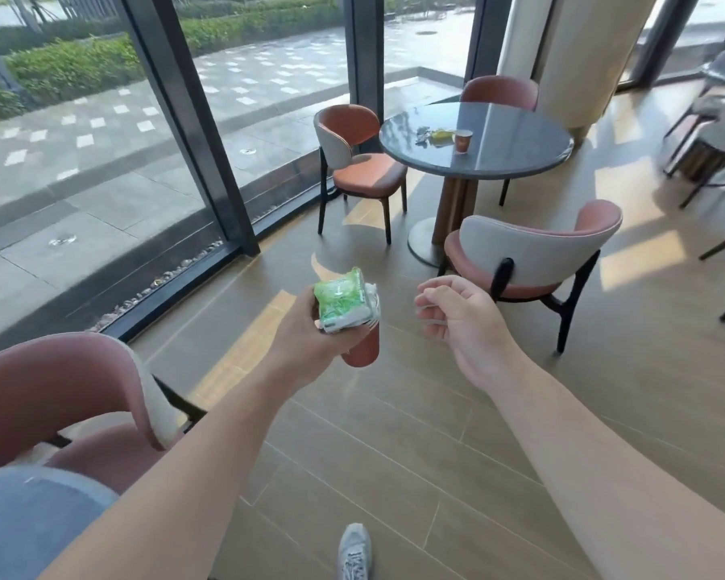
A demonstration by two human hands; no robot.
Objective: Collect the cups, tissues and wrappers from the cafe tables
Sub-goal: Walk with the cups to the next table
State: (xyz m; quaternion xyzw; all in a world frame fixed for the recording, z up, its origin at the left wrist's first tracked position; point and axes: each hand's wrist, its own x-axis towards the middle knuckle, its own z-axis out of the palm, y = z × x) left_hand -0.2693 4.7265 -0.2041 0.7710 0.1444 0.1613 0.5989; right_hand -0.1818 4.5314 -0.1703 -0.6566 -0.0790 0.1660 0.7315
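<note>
Two hands are in my view, both raised over the tiled floor point(394, 433). My left hand point(310, 328) has its fingers curled around a reddish paper cup point(363, 349), and it pins a green wrapper point(340, 301) with some crumpled white tissue point(371, 301) against the cup's top. My right hand point(457, 316) holds nothing; its fingers hang loosely curled, with the thumb apart from them.

Ahead stands a round dark table point(511, 148) by the window. A second paper cup point(463, 140) stands upright near the table's middle. Just left of it lies a yellow-green wrapper point(442, 135), and further left, toward the table's left edge, a small dark crumpled scrap point(421, 135) that I cannot identify. Three pink chairs ring the table; the nearest chair point(528, 244) has its back toward me. Another pink chair point(59, 383) sits at the lower left beside me.
</note>
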